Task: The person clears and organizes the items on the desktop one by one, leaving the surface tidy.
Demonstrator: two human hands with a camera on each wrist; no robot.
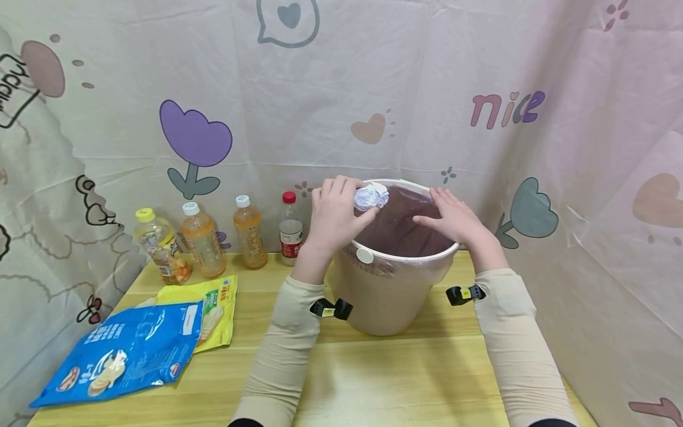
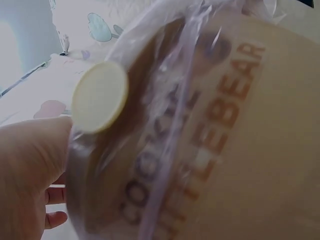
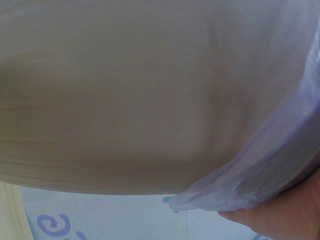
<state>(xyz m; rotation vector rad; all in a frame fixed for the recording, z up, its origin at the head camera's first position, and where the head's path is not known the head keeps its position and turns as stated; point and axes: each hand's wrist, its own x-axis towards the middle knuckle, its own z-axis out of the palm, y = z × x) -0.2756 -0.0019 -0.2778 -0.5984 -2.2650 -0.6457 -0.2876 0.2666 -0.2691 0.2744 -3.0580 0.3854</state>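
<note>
A beige trash bin (image 1: pixel 381 299) with a white rim stands upright on the wooden table, lined with a thin clear bag (image 1: pixel 421 270). Over its left rim, my left hand (image 1: pixel 332 216) holds a crumpled whitish wad (image 1: pixel 372 196) between thumb and fingers; its material is unclear. My right hand (image 1: pixel 458 218) rests on the right rim, fingers extended and thumb reaching over the opening. Close up in the left wrist view are the bin's lettering (image 2: pixel 200 140) and a round cream tab (image 2: pixel 100 97). In the right wrist view the liner (image 3: pixel 240 180) folds over beside the right hand (image 3: pixel 282 217).
Left of the bin stand a red-capped bottle (image 1: pixel 290 234), two white-capped bottles of orange drink (image 1: pixel 249 234) and a yellow-capped bottle (image 1: pixel 165 249). A blue snack bag (image 1: pixel 133 350) overlaps a yellow one (image 1: pixel 224 314) at the left. A printed curtain (image 1: pixel 331 89) hangs behind.
</note>
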